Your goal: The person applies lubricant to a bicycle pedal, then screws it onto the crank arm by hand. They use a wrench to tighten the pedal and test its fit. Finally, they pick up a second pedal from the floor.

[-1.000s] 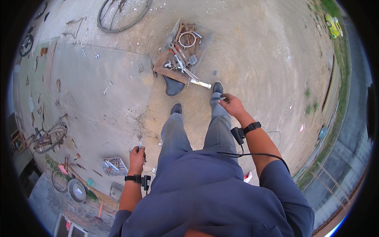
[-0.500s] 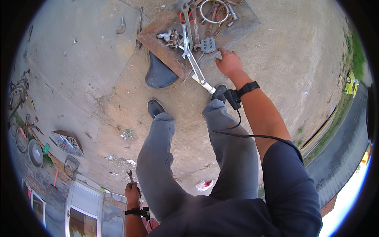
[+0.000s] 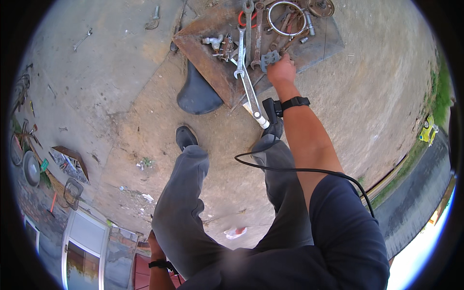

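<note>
My right hand point(image 3: 282, 72) is closed on a grey bicycle pedal point(image 3: 268, 59) at the near edge of a rusty metal tray point(image 3: 205, 58). Left of the pedal, an open-ended wrench point(image 3: 240, 50) lies across a long silver bar tool point(image 3: 249, 92), which sticks out over the tray's near corner toward my right shoe. More wrenches point(image 3: 258, 36), a metal ring point(image 3: 268, 19) and a tap point(image 3: 213, 42) lie in the tray. Low on the left, my left hand point(image 3: 155, 245) is partly behind my thigh; its fingers are hidden, and no tool shows in it.
A black bicycle saddle point(image 3: 197, 92) rests on the ground against the tray's left side. Loose tools, among them a small wrench point(image 3: 83, 39), lie farther left. A black cable point(image 3: 299, 170) hangs from my right wrist across my leg. Another box point(image 3: 71, 162) sits near the building.
My right hand has moved from beside the pedal onto it and grips it. My left hand has dropped behind my thigh, and the wrench it held is out of sight. The view has shifted slightly.
</note>
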A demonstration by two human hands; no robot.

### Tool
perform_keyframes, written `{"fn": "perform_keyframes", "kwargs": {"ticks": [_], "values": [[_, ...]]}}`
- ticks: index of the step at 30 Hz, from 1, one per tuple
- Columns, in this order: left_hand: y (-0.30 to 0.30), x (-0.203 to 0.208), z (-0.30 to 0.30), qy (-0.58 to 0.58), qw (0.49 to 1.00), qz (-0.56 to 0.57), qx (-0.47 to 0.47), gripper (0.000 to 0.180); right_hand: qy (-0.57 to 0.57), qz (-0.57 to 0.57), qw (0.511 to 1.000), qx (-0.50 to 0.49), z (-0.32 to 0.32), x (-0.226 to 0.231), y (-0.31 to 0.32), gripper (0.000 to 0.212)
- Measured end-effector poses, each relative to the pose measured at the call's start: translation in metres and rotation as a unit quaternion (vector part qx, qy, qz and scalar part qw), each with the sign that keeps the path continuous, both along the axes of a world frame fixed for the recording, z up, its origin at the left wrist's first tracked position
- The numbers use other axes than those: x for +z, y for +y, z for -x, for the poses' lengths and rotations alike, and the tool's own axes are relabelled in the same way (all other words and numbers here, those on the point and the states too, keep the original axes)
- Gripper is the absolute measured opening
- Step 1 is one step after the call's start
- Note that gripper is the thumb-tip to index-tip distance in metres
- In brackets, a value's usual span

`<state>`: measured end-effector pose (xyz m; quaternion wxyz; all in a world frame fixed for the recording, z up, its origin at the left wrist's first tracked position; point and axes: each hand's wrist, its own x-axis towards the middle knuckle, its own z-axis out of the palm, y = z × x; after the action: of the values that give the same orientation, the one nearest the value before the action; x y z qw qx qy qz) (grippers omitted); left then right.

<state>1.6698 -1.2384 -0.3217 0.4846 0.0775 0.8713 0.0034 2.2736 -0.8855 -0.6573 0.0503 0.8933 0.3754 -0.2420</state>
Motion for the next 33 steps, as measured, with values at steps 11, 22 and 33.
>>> {"fn": "perform_keyframes", "kwargs": {"ticks": [11, 22, 33], "values": [[0.105, 0.055, -0.077, 0.011, 0.999, 0.007, -0.042, 0.022, 0.475, -0.208, 0.836, -0.180, 0.011, 0.166, -0.011, 0.051], [0.255, 0.246, -0.157, -0.253, 0.875, -0.359, 0.203, 0.019, 0.566, -0.222, 0.776, 0.168, 0.149, 0.569, 0.006, 0.049], [0.264, 0.384, -0.030, -0.385, 0.741, -0.509, 0.211, 0.024, 0.464, -0.192, 0.715, 0.485, 0.349, 0.752, -0.010, 0.051]]}}
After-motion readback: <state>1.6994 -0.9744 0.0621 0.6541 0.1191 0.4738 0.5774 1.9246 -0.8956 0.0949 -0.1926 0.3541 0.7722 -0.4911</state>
